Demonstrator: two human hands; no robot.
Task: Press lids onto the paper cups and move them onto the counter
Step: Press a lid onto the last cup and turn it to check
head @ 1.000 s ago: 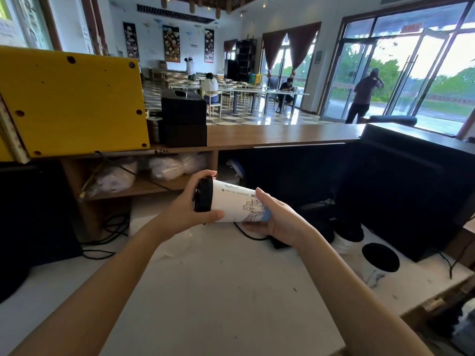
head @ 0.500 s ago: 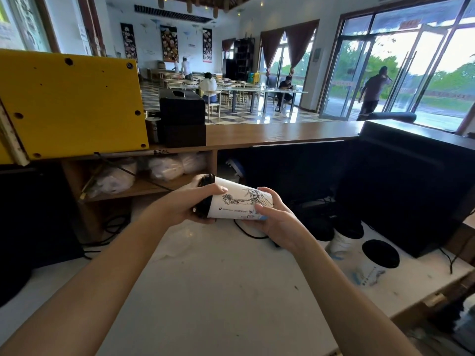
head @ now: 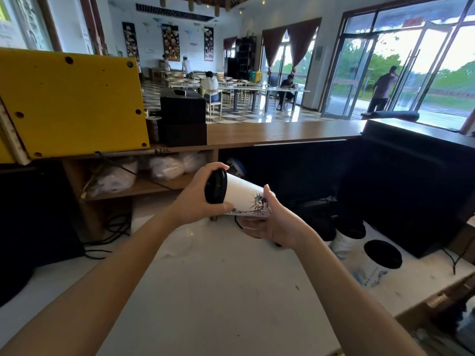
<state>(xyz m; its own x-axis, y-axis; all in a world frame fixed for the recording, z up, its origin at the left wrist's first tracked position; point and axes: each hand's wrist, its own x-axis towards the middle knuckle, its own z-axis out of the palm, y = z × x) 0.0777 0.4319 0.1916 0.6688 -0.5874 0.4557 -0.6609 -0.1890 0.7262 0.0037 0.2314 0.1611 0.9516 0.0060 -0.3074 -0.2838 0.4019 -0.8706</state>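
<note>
White printed paper cup held sideways above white surface; left hand grips black plastic lid, right hand cradles base. Likely light, crushable; hold rim.

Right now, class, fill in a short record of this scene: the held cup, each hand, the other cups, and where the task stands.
held cup: paper cup with black lid, tipped on its side, lid end higher, above the white worktop
left hand: grips the lid end
right hand: holds the base end, thumb on top
other cups: near lidded cup and far lidded cup stand on the worktop, at right
task stage: none of these cups is on the wooden counter yet
</note>
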